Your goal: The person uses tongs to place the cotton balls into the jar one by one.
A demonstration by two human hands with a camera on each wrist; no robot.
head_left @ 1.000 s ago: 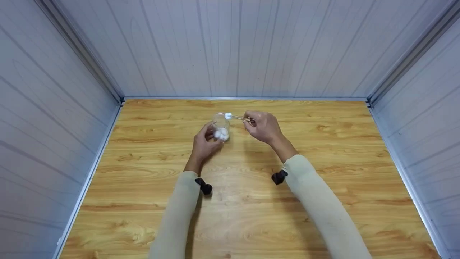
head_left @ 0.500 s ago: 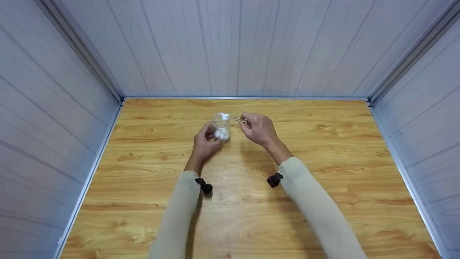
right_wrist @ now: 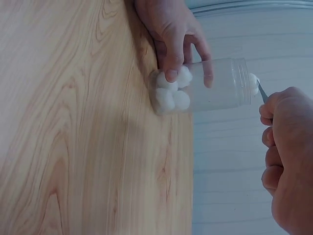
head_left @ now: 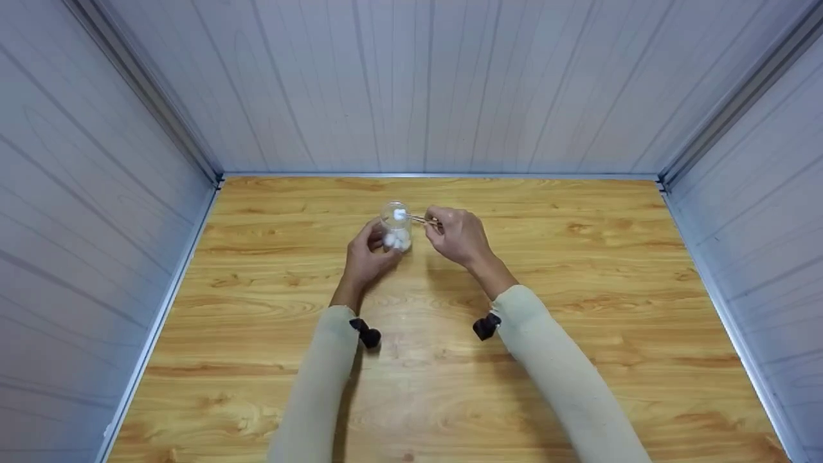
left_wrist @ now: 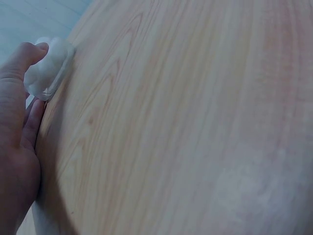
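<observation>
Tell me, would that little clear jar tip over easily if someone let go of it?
Probably. The jar looks like thin clear plastic, narrow for its height, holding only a few cotton balls, so likely very light. The left hand grips it while the tweezers bring another ball to its mouth.

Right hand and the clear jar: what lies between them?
Thin tweezers span the gap from the right hand to the jar mouth, a cotton ball at their tip, shown in head and right wrist views.
</observation>
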